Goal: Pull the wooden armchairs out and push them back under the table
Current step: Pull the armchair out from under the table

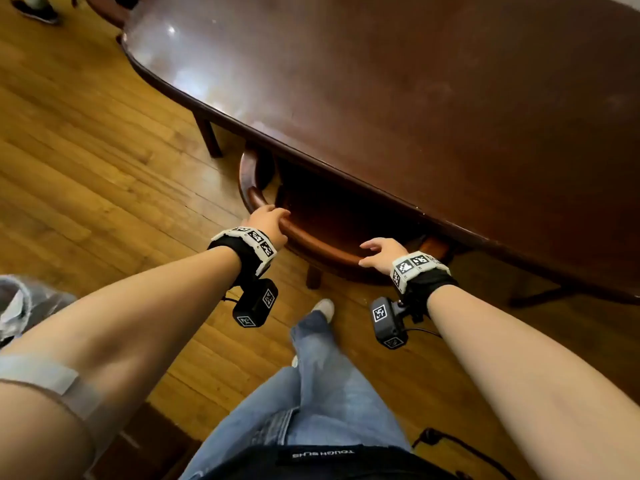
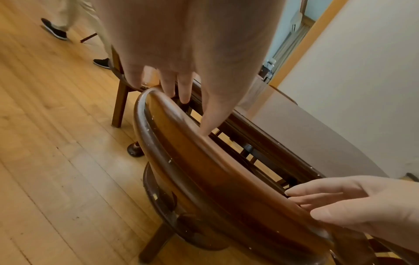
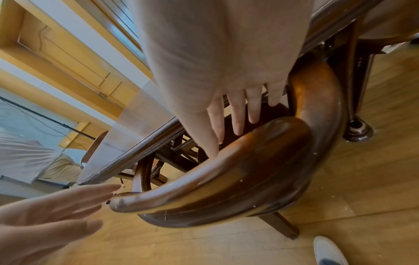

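While the wooden armchair sits tucked under the dark table, only its curved back rail showing past the edge, we lay both hands on that rail. Our left hand rests on the rail's left bend, our right hand further right. Fingers look straight and spread, draped over rather than clamped, though blur leaves us unsure.

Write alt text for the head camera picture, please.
Seen from above, the left hand and right hand rest on the curved back rail of a wooden armchair tucked under a dark wooden table, on a plank floor.
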Demonstrator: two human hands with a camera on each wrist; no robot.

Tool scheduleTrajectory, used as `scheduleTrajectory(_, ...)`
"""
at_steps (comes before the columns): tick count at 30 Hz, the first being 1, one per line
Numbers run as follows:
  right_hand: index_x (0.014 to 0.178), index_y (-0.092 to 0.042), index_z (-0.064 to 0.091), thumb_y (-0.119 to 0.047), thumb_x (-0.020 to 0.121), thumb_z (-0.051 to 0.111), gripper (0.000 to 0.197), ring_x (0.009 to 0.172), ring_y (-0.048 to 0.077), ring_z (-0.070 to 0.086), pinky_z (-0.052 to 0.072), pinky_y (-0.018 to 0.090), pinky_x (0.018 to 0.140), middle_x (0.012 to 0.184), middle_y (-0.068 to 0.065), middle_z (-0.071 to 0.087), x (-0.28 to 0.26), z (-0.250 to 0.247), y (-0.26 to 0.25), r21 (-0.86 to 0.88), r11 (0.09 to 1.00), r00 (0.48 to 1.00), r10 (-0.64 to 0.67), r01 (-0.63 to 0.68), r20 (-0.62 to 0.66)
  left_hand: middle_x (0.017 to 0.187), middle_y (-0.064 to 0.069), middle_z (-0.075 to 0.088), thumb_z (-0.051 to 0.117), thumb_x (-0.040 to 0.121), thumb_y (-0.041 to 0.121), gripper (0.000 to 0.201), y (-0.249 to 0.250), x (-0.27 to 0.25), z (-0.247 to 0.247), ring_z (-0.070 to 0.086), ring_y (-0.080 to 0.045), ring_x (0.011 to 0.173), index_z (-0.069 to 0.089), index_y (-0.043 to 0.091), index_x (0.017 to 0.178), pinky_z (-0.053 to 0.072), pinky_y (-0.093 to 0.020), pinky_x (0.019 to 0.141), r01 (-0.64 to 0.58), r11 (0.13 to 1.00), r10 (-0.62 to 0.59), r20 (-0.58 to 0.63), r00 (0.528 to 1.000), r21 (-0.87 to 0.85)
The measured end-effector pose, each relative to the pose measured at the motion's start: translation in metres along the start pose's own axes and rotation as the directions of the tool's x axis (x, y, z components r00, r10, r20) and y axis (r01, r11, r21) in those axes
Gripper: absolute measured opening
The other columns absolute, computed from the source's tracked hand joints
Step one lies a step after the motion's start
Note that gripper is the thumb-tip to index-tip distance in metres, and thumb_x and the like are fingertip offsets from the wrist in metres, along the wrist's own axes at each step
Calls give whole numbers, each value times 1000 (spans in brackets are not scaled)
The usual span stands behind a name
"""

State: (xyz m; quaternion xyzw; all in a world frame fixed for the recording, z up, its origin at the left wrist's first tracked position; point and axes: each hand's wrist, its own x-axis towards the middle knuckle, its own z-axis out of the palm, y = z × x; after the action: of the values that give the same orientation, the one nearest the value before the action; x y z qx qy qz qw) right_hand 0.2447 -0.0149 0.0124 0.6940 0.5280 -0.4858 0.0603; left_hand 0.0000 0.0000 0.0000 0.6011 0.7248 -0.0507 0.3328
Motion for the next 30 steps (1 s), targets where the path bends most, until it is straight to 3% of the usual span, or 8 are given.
scheduleTrajectory(5, 127, -15, 60, -16, 78, 76, 52, 121, 24, 56, 41, 33, 104, 131, 9, 60, 27, 9, -24, 20, 999, 973, 32, -38, 227, 153, -3, 33, 68, 83, 26, 54, -5, 28, -21, 18, -24, 147, 52, 31, 134, 11, -48, 119, 12, 988, -25, 82, 996, 157)
scheduleTrajectory(11, 134, -24, 54, -23, 75, 77, 63, 119, 23, 55, 42, 29, 96, 134, 3, 56, 38, 28, -42, -108, 992, 969, 91, -68, 228, 149, 0, 40, 75, 75, 37, 54, -14, 56, -37, 4, -27, 149, 58, 37, 127, 1, -54, 119, -96, 960, 22, 271, 962, 262)
scheduleTrajectory(15, 136, -31, 49, -32, 73, 73, 67, 113, 23, 57, 45, 31, 93, 131, 0, 56, 37, 37, -43, -217, 971, 980, 138, -104, 144, 145, 4, 43, 77, 71, 44, 56, -21, 69, -35, 4, -28, 147, 58, 42, 124, 5, -62, 115, -185, 934, 71, 349, 934, 305)
scheduleTrajectory(18, 139, -34, 43, -31, 77, 69, 68, 113, 24, 57, 47, 33, 92, 132, 0, 55, 38, 50, -44, -300, 943, 979, 181, -146, 93, 141, 7, 47, 76, 73, 39, 51, -27, 75, -28, 11, -26, 146, 60, 43, 121, 5, -64, 114, -250, 912, 125, 359, 925, 325)
scheduleTrajectory(21, 143, -39, 38, -33, 80, 69, 70, 119, 25, 54, 45, 32, 92, 138, 0, 50, 44, 56, -48, -356, 925, 978, 180, -131, 109, 129, 7, 55, 77, 72, 38, 46, -40, 83, -23, 28, -24, 137, 62, 48, 114, 18, -59, 113, -299, 906, 198, 323, 925, 300)
scheduleTrajectory(23, 141, -43, 39, -39, 79, 70, 69, 119, 25, 55, 45, 31, 92, 137, 0, 51, 43, 60, -50, -362, 923, 979, 177, -131, 97, 118, 5, 62, 79, 69, 39, 45, -51, 85, -22, 41, -25, 122, 63, 49, 109, 36, -46, 106, -358, 898, 279, 300, 912, 256)
scheduleTrajectory(25, 139, -45, 43, -46, 79, 69, 65, 115, 24, 58, 47, 32, 91, 133, -1, 55, 37, 67, -51, -369, 920, 987, 157, -132, 38, 111, 4, 67, 79, 71, 36, 46, -55, 83, -23, 46, -25, 113, 67, 38, 115, 41, -35, 97, -421, 873, 349, 287, 892, 247)
scheduleTrajectory(30, 130, -44, 54, -45, 80, 67, 51, 109, 21, 61, 51, 31, 89, 122, -5, 64, 22, 91, -46, -377, 916, 984, 85, -139, -156, 106, 1, 71, 81, 68, 30, 49, -65, 72, -18, 55, -22, 110, 69, 30, 115, 45, -38, 100, -449, 874, 403, 240, 883, 186)
